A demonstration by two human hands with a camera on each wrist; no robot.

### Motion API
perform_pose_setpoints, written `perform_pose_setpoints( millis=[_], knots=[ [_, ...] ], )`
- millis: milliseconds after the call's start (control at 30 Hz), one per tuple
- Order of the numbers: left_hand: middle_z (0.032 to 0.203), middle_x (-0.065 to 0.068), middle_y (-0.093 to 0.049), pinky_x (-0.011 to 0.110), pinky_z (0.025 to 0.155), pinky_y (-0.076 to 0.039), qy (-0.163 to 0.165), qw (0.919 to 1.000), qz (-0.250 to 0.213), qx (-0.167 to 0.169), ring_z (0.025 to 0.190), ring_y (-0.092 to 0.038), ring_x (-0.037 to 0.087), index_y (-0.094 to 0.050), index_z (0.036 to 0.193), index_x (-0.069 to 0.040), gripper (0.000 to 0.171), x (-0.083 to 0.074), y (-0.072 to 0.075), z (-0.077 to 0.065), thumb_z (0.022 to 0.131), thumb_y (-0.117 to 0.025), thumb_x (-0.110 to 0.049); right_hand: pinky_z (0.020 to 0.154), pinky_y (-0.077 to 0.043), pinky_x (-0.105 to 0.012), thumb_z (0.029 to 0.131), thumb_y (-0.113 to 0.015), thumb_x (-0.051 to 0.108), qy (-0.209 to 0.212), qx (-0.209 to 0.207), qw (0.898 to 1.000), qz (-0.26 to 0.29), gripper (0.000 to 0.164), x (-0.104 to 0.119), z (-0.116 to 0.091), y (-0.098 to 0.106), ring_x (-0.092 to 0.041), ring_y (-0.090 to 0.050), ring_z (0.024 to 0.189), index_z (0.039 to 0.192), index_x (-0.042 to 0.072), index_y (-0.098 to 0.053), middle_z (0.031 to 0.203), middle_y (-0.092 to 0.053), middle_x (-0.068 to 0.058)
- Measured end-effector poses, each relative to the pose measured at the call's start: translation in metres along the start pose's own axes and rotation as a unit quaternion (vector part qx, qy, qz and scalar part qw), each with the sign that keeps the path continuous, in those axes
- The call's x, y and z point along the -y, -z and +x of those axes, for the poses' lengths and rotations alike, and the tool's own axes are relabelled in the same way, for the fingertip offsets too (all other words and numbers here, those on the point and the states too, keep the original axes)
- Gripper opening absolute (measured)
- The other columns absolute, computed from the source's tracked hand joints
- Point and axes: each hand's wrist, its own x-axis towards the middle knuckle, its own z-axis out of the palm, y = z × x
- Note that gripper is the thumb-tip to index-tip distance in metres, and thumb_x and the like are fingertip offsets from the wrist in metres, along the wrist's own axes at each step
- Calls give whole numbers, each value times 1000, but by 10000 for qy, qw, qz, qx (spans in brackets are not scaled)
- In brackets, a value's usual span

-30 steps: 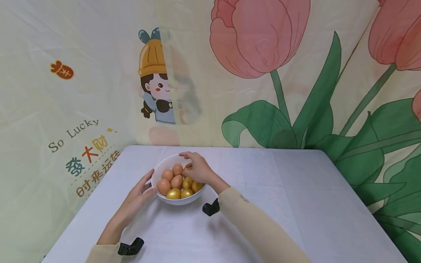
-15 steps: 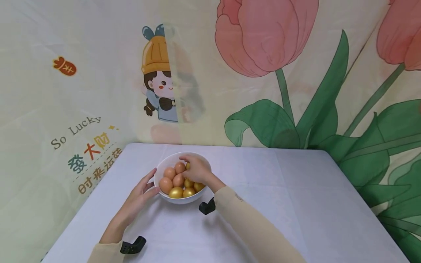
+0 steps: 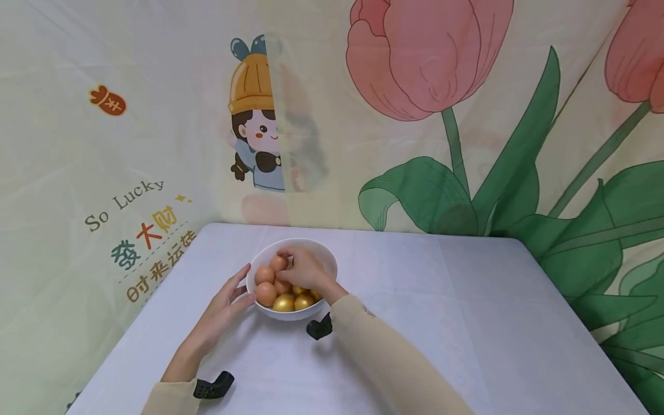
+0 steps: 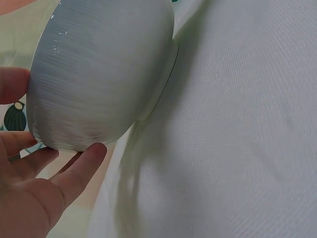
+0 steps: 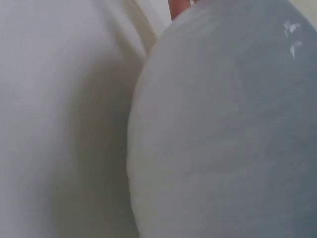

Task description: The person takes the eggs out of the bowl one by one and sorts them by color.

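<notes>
A white bowl stands on the table with brown eggs and golden eggs in it. My left hand touches the bowl's left side, fingers and thumb spread fairly straight along its outer wall; the left wrist view shows the fingertips against it. Inside the bowl, my right hand curves its index finger and thumb around a brown egg toward the back left. Its palm hides part of the golden eggs. The right wrist view shows mostly the bowl's outer wall.
A white cloth covers the table. Behind it hangs a backdrop with printed tulips and a cartoon figure. A black strap piece sits at the left wrist, another black piece at the right.
My right hand has reached further left within the bowl, and the brown eggs near it have shifted left. The left hand stays at the bowl's side. The whole view has drifted slightly.
</notes>
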Motion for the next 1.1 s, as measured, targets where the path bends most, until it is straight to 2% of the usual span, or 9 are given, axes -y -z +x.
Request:
perform_pose_setpoints(
  millis=[100,167,300,633,900,1100],
  knots=[
    [177,12,-16,71,121,-34,79,10000,25,15,154,-35,46,-21,172,-25,78,0,-1,1,107,-62,-36,109,-54,-33,94,-78,14,-45,-143,9997,-189,55,1,1,-6,-17,-64,117,147,13,-64,137,-70,-3],
    [177,12,-16,72,121,-33,122,9999,64,11,154,-35,46,-20,172,-25,78,0,-2,2,107,-62,-37,113,-52,-36,95,-78,12,-78,-235,9994,-234,55,2,2,-8,-18,-63,124,148,13,-64,140,-69,-3],
    [177,13,-15,72,121,-33,142,9999,60,6,154,-35,46,-20,172,-26,78,0,-3,2,107,-62,-35,112,-53,-36,95,-77,9,-98,-403,9990,-173,54,3,3,-11,-20,-64,122,147,12,-64,139,-69,-4],
    [177,17,-14,68,121,-37,104,9999,0,50,153,-34,48,-18,172,-24,78,1,-3,1,108,-61,-29,105,-54,-31,91,-84,22,-145,-1000,9944,-312,41,6,7,-19,-16,-66,109,130,14,-74,119,-76,1],
    [177,17,-13,65,121,-40,199,9998,1,61,153,-36,46,-17,172,-27,78,1,-3,1,108,-61,-31,107,-54,-31,93,-82,27,-273,-954,9946,-297,45,9,7,-19,-14,-65,109,136,16,-71,124,-74,2],
    [176,18,-13,65,120,-40,215,9998,-12,43,153,-35,47,-17,172,-26,79,-1,-3,0,108,-62,-30,96,-56,-27,95,-79,24,-22,-898,9960,-38,46,9,1,-6,-20,-67,108,140,16,-69,127,-72,2]
  ],
)
